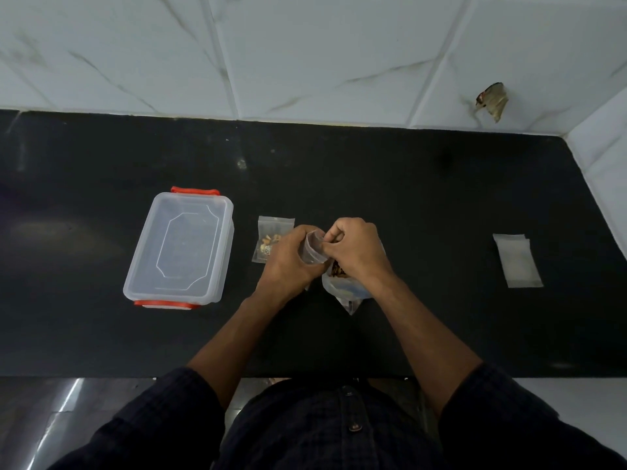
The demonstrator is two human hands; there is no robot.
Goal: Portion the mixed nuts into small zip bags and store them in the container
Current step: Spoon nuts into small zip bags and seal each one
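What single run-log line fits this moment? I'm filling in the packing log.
step: filling | left hand: holds small clear zip bag open | right hand: pinched at its mouth | filled nut bag: on black counter | clear lidded plastic container: closed

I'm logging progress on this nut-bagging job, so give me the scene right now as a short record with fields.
surface: black countertop below a white tiled wall
container: clear plastic box with orange clips, lid on, left of the hands
filled bag: small clear zip bag holding nuts, lying flat beside the box
bag in hand: small empty zip bag, mouth held open
left hand: grips that bag
right hand: fingers pinch at its mouth
nut supply: larger clear bag of mixed nuts, under the right hand
spare bags: flat stack of empty zip bags, far right
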